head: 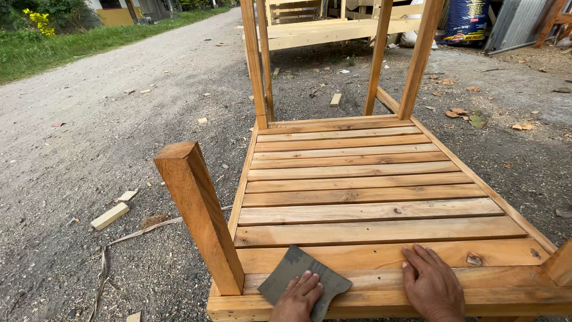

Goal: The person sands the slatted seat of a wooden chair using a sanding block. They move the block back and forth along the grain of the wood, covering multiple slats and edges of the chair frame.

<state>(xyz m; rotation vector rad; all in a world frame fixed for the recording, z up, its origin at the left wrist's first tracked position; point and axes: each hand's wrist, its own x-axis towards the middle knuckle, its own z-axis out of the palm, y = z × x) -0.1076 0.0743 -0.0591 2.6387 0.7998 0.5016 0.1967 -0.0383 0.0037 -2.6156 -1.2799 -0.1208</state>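
Note:
A slatted wooden frame point(363, 179), like an upturned piece of furniture, lies in front of me with legs pointing up. My left hand point(298, 298) presses a grey sheet of sandpaper point(295, 271) flat on the nearest slat, close to the thick front-left leg point(199, 214). My right hand point(432, 283) rests palm down on the same slat to the right, fingers spread, holding nothing. A small knot hole point(474, 260) sits just right of that hand.
Gravel ground surrounds the frame, with wood offcuts point(110, 216) and dry leaves scattered to the left. Tall uprights point(417, 59) rise at the frame's far end. More wooden frames point(333, 27) and a dark sack point(468, 21) stand behind. Grass borders the road at far left.

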